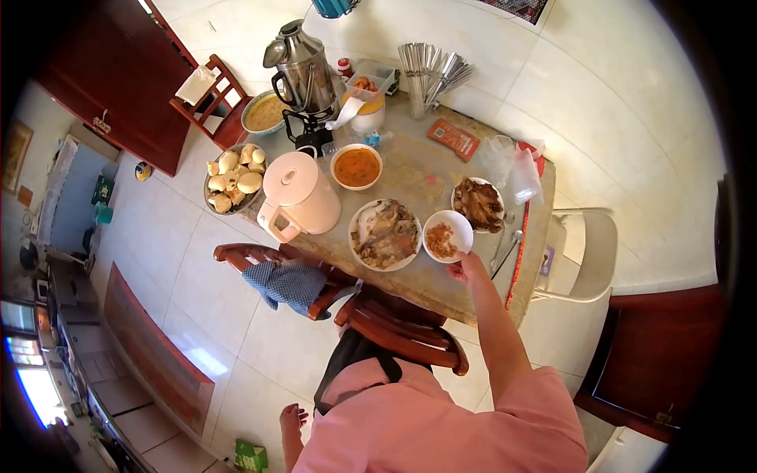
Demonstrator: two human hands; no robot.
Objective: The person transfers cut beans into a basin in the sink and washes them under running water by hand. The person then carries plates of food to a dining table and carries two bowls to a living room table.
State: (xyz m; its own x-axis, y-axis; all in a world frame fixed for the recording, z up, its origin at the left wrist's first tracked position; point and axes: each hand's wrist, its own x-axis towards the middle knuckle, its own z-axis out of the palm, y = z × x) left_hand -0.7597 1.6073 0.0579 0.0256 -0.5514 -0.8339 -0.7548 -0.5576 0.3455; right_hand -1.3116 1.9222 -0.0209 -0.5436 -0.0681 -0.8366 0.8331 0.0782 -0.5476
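My right hand grips the near rim of a small white bowl, which has some crumbly brown food at its bottom. The bowl stands on the table between a plate of pale and brown meat and a smaller plate of dark brown meat. My left hand hangs low beside my body, away from the table. Its fingers are loosely bent and apart, with nothing in them.
On the table stand a pink kettle, a bowl of orange soup, a bowl of buns, a steel flask and upright cutlery. Wooden chairs line the near edge; a folding chair is at right.
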